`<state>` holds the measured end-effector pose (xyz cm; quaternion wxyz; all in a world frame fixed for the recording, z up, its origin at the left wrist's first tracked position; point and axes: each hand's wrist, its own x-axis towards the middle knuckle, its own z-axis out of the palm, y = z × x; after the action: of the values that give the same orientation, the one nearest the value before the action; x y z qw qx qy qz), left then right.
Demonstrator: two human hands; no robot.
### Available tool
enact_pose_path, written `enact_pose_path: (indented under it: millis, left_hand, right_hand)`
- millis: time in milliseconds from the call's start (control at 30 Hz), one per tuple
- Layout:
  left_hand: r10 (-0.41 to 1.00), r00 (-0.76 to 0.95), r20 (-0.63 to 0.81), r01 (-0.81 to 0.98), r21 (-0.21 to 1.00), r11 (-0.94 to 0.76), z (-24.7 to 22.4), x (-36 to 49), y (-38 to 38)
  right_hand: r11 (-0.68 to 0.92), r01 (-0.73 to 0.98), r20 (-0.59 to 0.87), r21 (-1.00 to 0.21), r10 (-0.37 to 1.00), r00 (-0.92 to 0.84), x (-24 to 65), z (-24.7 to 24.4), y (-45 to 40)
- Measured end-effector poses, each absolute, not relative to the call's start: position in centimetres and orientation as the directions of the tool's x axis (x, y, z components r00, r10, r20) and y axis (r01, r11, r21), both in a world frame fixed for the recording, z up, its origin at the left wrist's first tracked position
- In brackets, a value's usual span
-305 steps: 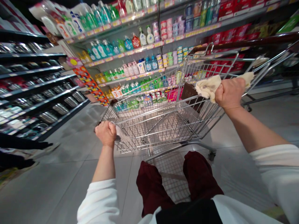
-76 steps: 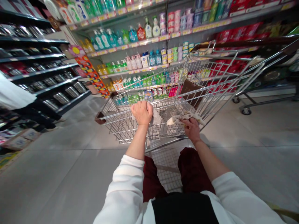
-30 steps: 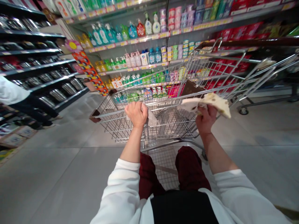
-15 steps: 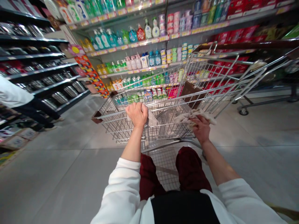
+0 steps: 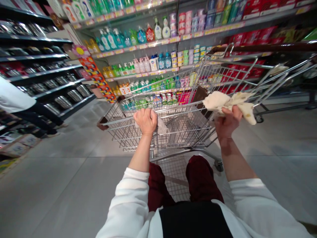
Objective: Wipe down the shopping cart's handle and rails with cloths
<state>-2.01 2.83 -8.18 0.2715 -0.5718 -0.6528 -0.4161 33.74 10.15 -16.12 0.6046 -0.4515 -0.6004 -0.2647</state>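
My left hand [image 5: 146, 121] grips the top rail of a wire shopping cart [image 5: 123, 132], with a grey cloth [image 5: 161, 127] pinched under it against the rail. My right hand [image 5: 228, 123] is lifted off the rail, above the cart's near right side. It holds a crumpled cream cloth with brown marks [image 5: 229, 104], which hangs out on both sides of the fist. The cart's basket holds a flat brown piece [image 5: 201, 94] at its far side.
Shelves of coloured bottles and boxes [image 5: 148, 62] stand beyond the cart, and dark shelves of steel pots [image 5: 61, 102] stand to the left. A person in white and dark clothes [image 5: 17, 102] is at the left edge. Another cart [image 5: 284, 105] stands at the right, on grey tiles.
My right hand has risen and moved right, and the cream cloth is spread wider in it. My left hand has stayed on the rail.
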Motion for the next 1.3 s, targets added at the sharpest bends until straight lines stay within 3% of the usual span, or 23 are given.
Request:
enact_pose_path:
  millis: [233,433,567,733,867,1033,1300]
  left_hand:
    - [0.538,-0.2,0.819,0.972,0.236,0.002,-8.1,-1.9,2.8]
    - [0.526,-0.186,0.83,0.976,0.22,-0.002,-8.2,-2.1,2.9]
    - [0.516,-0.172,0.839,0.98,0.201,-0.001,-8.3,-2.3,2.9]
    - [0.5,-0.16,0.851,0.983,0.184,0.001,-8.3,-2.2,2.8]
    - [0.498,-0.157,0.853,0.984,0.177,0.007,-8.2,-2.1,2.8]
    - [0.498,-0.162,0.852,0.982,0.191,-0.008,-8.2,-2.0,2.7]
    - [0.521,-0.201,0.829,0.967,0.254,-0.031,-8.1,-1.9,2.8]
  right_hand:
    - [0.428,0.86,0.819,-0.278,0.574,-0.021,32.0,-25.0,6.4]
    - [0.413,0.835,0.745,-0.365,0.667,-0.005,31.5,-25.9,5.5]
    - [0.453,0.795,0.813,-0.403,0.576,0.084,32.9,-21.6,6.5]
    - [0.464,0.818,0.934,-0.341,0.27,0.236,36.2,-13.2,9.3]
    - [0.416,0.839,0.929,-0.351,0.266,0.257,38.1,-10.9,11.8]
    - [0.308,0.816,0.843,-0.49,0.408,0.352,37.6,-16.5,11.5]
    - [0.322,0.813,0.752,-0.485,0.628,0.2,33.2,-25.6,7.1]
